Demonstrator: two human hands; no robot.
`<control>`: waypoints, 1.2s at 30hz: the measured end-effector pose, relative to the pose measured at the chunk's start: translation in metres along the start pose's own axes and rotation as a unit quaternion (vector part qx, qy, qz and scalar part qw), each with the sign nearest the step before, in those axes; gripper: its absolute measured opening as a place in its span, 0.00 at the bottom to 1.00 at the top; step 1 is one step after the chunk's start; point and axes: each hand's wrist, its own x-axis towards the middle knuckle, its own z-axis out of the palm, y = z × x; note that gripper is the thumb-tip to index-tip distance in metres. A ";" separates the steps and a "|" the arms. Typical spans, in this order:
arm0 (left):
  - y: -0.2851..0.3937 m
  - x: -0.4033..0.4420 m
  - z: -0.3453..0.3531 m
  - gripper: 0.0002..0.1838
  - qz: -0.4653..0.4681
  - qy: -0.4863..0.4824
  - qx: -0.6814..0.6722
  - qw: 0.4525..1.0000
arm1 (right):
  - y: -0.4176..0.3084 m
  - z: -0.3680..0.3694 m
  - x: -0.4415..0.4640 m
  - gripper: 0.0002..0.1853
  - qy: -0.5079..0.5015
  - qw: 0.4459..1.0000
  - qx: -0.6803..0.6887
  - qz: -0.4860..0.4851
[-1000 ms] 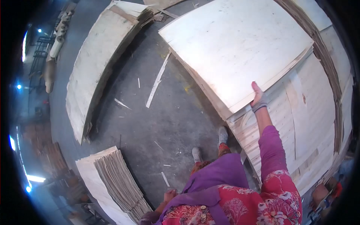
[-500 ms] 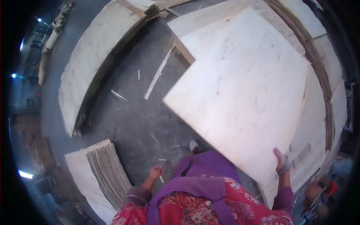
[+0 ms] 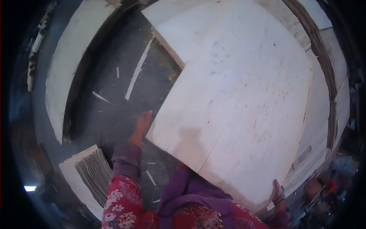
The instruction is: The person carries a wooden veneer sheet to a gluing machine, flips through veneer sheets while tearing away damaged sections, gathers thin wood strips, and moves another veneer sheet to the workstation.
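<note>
A large pale wood veneer sheet [image 3: 236, 103] spans the middle and right of the view, with a thin crack running in from its near edge. My right hand [image 3: 278, 191] grips its near right corner, the thumb on top and the other fingers mostly hidden. Beside the sheet's left edge is my left hand [image 3: 143, 121], its fingers curled in and slightly blurred; no object shows in it. Under the held sheet, more veneer [image 3: 167, 19] shows at the far left and along the right side.
A long stack of veneer [image 3: 72, 49] stands at the left, and a smaller stack [image 3: 91, 173] at the lower left. Wood strips [image 3: 138, 72] and scraps lie on the dark floor [image 3: 114, 99]. Another layered stack edge [image 3: 324, 65] runs down the right. Cluttered items [image 3: 324, 191] sit at lower right.
My left hand has moved forward and up to beside the sheet's left edge. The sheet has turned and come nearer to my body, my right hand still holding its corner. The camera view has shifted.
</note>
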 end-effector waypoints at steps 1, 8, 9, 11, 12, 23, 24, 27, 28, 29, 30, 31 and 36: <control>0.018 0.029 0.004 0.24 -0.038 -0.011 -0.012 0.999 | 0.012 -0.029 0.027 0.28 0.027 0.999 0.026 -0.013; -0.006 0.126 0.112 0.25 -0.141 -0.074 -0.209 0.965 | -0.027 -0.022 0.084 0.31 0.159 0.979 -0.030 -0.121; 0.025 0.114 0.104 0.25 -0.214 -0.196 -0.353 0.889 | -0.026 -0.018 0.086 0.31 0.173 0.977 -0.026 -0.121; 0.066 0.095 0.073 0.26 -0.277 -0.313 -0.476 0.774 | -0.020 -0.014 0.097 0.29 0.206 0.960 -0.075 -0.177; 0.072 0.090 0.066 0.26 -0.280 -0.326 -0.468 0.772 | -0.018 -0.018 0.100 0.29 0.210 0.958 -0.068 -0.181; 0.148 0.052 0.020 0.25 -0.163 -0.398 -0.460 0.777 | -0.019 -0.057 0.109 0.29 0.055 0.996 0.065 -0.020; 0.160 0.051 0.023 0.25 -0.137 -0.390 -0.460 0.786 | -0.023 -0.054 0.108 0.29 0.052 0.996 0.060 -0.036; 0.155 0.031 0.026 0.25 -0.064 -0.358 -0.455 0.813 | -0.037 -0.020 0.090 0.27 0.031 0.998 0.028 -0.045; 0.146 0.023 0.027 0.25 -0.038 -0.345 -0.451 0.822 | -0.039 -0.009 0.081 0.29 0.044 0.996 0.024 -0.078; 0.145 0.021 0.027 0.26 -0.013 -0.331 -0.446 0.831 | -0.040 -0.002 0.078 0.31 0.058 0.992 0.022 -0.111; 0.168 0.025 0.027 0.26 0.010 -0.318 -0.441 0.839 | -0.037 0.000 0.080 0.31 0.053 0.991 0.019 -0.124; 0.176 0.019 0.029 0.26 0.030 -0.305 -0.435 0.846 | -0.031 -0.001 0.081 0.34 0.073 0.978 0.021 -0.193; 0.193 0.001 0.032 0.27 0.109 -0.242 -0.392 0.881 | -0.041 0.016 0.056 0.39 0.056 0.962 -0.017 -0.265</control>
